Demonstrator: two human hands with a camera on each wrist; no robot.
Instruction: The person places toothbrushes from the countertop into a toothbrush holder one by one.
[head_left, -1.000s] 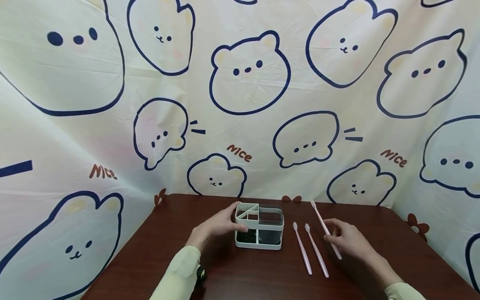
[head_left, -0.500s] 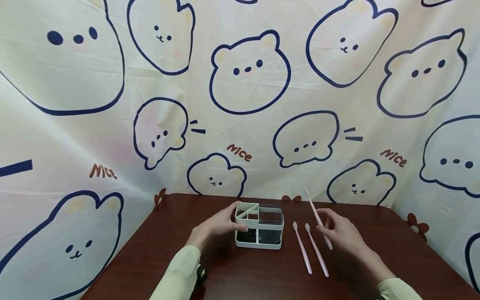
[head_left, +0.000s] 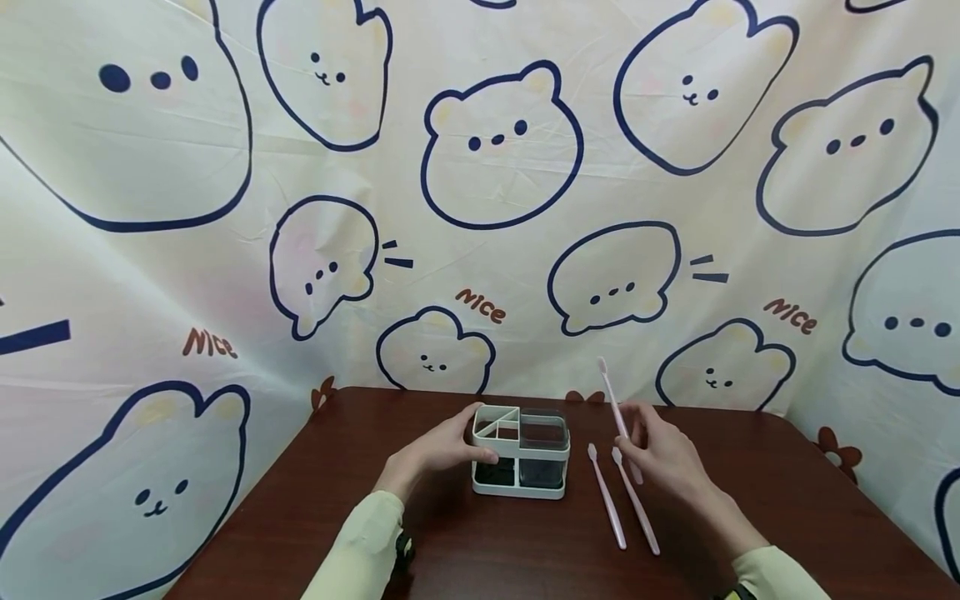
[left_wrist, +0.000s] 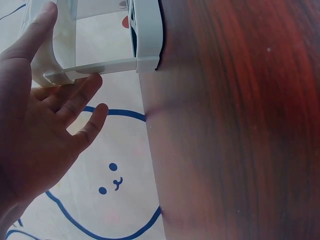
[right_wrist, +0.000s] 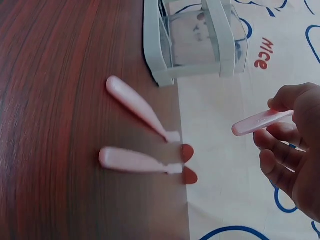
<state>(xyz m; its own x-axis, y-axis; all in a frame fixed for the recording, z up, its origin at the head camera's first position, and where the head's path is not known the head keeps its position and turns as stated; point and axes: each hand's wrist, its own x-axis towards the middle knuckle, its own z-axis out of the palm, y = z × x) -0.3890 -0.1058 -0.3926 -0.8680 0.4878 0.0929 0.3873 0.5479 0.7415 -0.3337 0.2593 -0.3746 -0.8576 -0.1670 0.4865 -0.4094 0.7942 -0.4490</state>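
Note:
A pale toothbrush holder [head_left: 522, 451] with divided openings on top and a clear section at its right stands on the table. My left hand [head_left: 438, 454] grips its left side, thumb in front and fingers behind; the left wrist view shows the fingertips at its frame [left_wrist: 115, 65]. Between the thumb and fingers of my right hand [head_left: 666, 457] a pink toothbrush [head_left: 610, 396] is pinched, raised off the table with its bristle head up. Two more pink toothbrushes, one nearer the holder [head_left: 607, 500] and one to its right [head_left: 639, 512], lie below that hand, heads pointing away.
The dark brown wooden table [head_left: 480, 550] ends at a cream cloth backdrop [head_left: 502, 275] printed with bear outlines. The backdrop hangs along the back and both sides. A dark band [head_left: 403, 550] sits on the left wrist.
My right hand has moved left and upward with the toothbrush, bringing it nearer the holder and more upright. The left hand and holder have stayed in place.

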